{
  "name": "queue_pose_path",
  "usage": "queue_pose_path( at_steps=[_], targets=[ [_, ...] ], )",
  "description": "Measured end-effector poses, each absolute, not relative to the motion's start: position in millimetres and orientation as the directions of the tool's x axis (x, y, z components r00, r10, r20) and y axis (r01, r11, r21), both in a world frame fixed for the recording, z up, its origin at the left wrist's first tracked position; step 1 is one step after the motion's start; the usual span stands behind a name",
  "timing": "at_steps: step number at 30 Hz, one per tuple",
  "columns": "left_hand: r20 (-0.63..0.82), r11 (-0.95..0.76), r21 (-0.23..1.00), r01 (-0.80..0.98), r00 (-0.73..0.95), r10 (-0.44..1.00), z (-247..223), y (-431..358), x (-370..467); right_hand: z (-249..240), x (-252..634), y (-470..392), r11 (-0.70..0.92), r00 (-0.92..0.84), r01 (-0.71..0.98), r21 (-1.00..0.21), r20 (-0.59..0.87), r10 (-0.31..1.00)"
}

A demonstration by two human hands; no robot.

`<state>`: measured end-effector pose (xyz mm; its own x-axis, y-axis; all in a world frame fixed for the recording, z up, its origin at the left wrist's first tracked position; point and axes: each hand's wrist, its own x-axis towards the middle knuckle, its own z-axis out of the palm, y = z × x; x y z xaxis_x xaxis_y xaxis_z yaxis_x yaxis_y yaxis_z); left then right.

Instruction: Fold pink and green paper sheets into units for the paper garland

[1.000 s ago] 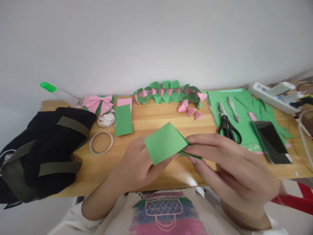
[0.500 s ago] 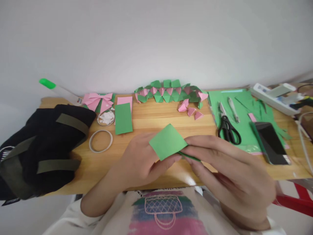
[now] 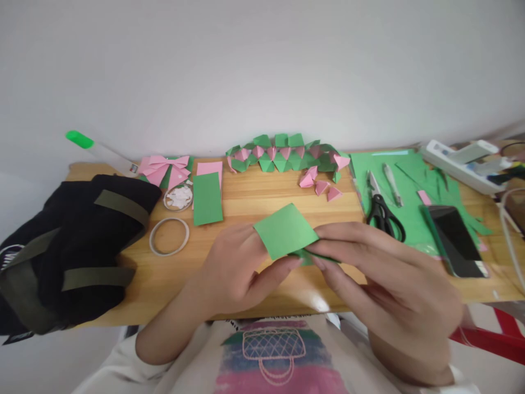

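A folded piece of green paper (image 3: 285,231) is held up over the front of the table, its flat square face tilted upward and a second layer showing below its right corner. My right hand (image 3: 394,279) pinches that corner between thumb and fingers. Behind the paper, my left hand (image 3: 235,268) grips it from the left, with the fingers mostly hidden and the thumb along the lower edge. Farther back lie a chain of folded green and pink paper (image 3: 283,153) and several loose pink folded pieces (image 3: 321,187).
Left are a black bag (image 3: 74,246), a tape ring (image 3: 169,236), a dish of white scraps (image 3: 178,197), a pink paper bow (image 3: 164,169) and green paper sheets (image 3: 208,200). Right are scissors (image 3: 381,213), a craft knife (image 3: 392,185), a phone (image 3: 455,238) and a power strip (image 3: 459,164).
The green paper has shifted slightly right and away from me, and more of its lower layer shows. My left thumb has slid a little off the upper layer's edge.
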<state>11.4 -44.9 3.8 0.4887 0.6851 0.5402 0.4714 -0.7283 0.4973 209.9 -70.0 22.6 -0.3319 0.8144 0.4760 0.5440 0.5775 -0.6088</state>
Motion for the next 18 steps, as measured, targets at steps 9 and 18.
queue_pose_path(
  at_steps=[9, 18],
  targets=[
    [0.574, -0.771, 0.404, 0.492, 0.519, 0.633, 2.5, -44.3, 10.3, 24.6, 210.2, -70.1, 0.594, -0.341, 0.487, -0.64, 0.487, 0.804],
    [0.541, -0.754, 0.467, 0.462, 0.525, 0.657, 2.7, -46.5, 12.3, 26.9, 212.3, -71.1, 0.595, -0.375, 0.504, -0.626, 0.463, 0.804]
  ],
)
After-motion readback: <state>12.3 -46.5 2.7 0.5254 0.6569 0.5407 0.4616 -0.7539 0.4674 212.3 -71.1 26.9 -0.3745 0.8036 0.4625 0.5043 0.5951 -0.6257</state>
